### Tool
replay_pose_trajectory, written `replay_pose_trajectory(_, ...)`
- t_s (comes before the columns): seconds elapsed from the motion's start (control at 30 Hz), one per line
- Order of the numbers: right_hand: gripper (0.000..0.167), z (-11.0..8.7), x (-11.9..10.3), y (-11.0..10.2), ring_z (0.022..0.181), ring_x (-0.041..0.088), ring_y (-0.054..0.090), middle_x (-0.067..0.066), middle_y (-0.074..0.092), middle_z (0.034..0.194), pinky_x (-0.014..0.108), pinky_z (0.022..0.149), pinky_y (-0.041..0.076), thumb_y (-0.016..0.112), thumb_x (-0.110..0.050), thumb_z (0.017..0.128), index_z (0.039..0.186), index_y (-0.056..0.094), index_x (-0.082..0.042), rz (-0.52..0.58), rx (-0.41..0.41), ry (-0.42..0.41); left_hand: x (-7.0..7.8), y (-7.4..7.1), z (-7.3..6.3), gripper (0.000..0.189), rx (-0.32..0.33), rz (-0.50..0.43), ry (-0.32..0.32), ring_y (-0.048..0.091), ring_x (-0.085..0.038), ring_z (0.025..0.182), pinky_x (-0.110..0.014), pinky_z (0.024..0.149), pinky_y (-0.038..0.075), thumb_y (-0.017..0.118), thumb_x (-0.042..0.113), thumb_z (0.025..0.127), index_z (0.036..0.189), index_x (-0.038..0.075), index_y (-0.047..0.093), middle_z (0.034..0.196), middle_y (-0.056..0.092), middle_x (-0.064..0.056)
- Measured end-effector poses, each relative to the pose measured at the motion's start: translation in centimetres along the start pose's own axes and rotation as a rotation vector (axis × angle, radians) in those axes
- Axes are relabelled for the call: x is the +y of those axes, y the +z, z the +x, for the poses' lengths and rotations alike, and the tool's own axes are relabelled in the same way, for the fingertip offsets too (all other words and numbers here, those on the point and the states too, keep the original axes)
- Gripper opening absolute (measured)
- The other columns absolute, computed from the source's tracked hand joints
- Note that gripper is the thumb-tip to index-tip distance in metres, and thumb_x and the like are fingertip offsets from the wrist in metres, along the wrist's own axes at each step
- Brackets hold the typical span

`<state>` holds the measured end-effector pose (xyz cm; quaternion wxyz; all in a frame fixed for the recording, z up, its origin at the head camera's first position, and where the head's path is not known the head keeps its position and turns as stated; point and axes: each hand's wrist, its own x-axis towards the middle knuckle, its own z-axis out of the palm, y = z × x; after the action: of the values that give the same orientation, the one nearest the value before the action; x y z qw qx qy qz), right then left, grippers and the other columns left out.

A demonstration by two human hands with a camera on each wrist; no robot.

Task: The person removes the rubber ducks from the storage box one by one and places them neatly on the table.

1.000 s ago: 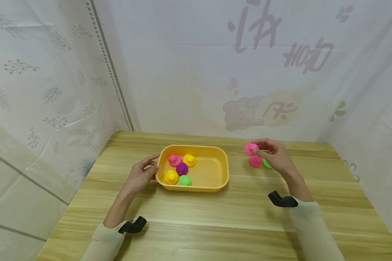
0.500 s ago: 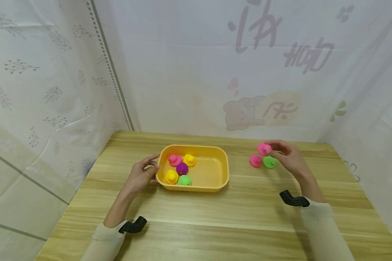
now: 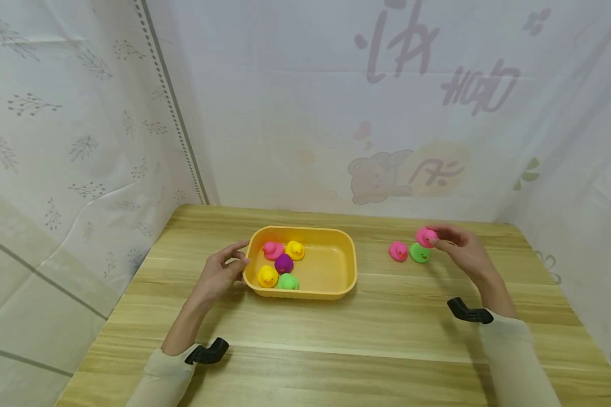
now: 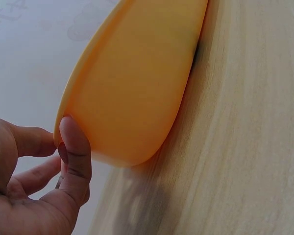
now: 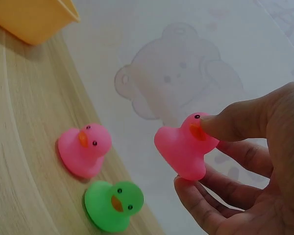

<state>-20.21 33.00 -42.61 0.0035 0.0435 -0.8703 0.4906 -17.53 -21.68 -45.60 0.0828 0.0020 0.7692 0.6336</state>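
Note:
My right hand (image 3: 463, 250) pinches a pink rubber duck (image 5: 183, 142) between thumb and fingers, lifted just behind a green rubber duck (image 5: 112, 205). To the left of the green one, a second pink duck (image 3: 399, 251) sits on the table. My left hand (image 3: 223, 270) grips the left end of a yellow plastic basin (image 4: 132, 83), thumb and finger at its rim. Inside the basin's left half are a pink duck (image 3: 273, 250), a purple duck (image 3: 284, 263), a light green duck (image 3: 288, 281) and two yellow ducks, one at the back (image 3: 295, 250), one in front (image 3: 267, 276).
The wooden table (image 3: 305, 350) has its back edge against a printed curtain (image 3: 285, 113). More patterned curtain (image 3: 71, 141) hangs along the left side. Each wrist wears a black camera mount, such as the right one (image 3: 469, 312).
My right hand has moved to the right with the pink duck, from behind the table's pink duck to behind the green one. The left hand and basin stay put.

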Motion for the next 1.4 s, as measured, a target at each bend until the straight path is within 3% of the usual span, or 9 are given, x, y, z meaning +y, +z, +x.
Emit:
replay_pose_trajectory(0.53, 0.047, -0.1, 3.5, -1.5, 0.106, -0.006, 0.057, -0.011, 0.065, 0.119, 0.009, 0.084, 0.047, 0.066, -0.03, 0.101, 0.138, 0.06, -0.001, -0.054, 0.037, 0.002, 0.1, 0.0, -0.1, 0.051, -0.007, -0.015, 0.005, 0.066, -0.019, 0.075, -0.027, 0.07, 0.062, 0.055, 0.007, 0.103, 0.153, 0.006, 0.045, 0.116, 0.049, -0.018)
replay_pose_trajectory(0.7, 0.048, -0.4, 4.3, -1.9, 0.107, -0.005, 0.053, -0.005, 0.065, 0.125, 0.013, 0.086, 0.046, 0.063, -0.034, 0.102, 0.14, 0.06, -0.005, -0.099, 0.015, 0.07, 0.2, 0.0, -0.1, 0.051, -0.005, -0.009, 0.001, 0.066, -0.019, 0.076, -0.027, 0.07, 0.062, 0.055, 0.007, 0.103, 0.153, 0.006, 0.045, 0.116, 0.049, -0.018)
replay_pose_trajectory(1.13, 0.047, -0.6, 6.4, -1.6, 0.112, -0.002, 0.05, 0.019, 0.059, 0.142, 0.029, 0.094, 0.043, 0.061, -0.037, 0.103, 0.141, 0.06, -0.009, -0.171, -0.011, 0.143, 0.2, 0.0, -0.1, 0.051, 0.001, 0.015, -0.003, 0.068, -0.022, 0.079, -0.028, 0.072, 0.062, 0.054, 0.007, 0.104, 0.154, 0.007, 0.045, 0.118, 0.049, -0.018)
replay_pose_trajectory(1.4, 0.041, -0.8, 7.1, -1.8, 0.101, -0.016, 0.049, 0.026, 0.061, 0.137, 0.008, 0.084, 0.045, 0.058, -0.026, 0.105, 0.138, 0.06, -0.002, -0.19, -0.015, 0.039, 0.2, 0.1, -0.1, 0.051, 0.003, 0.003, -0.003, 0.067, -0.019, 0.076, -0.027, 0.07, 0.062, 0.054, 0.007, 0.104, 0.153, 0.006, 0.045, 0.117, 0.048, -0.018)
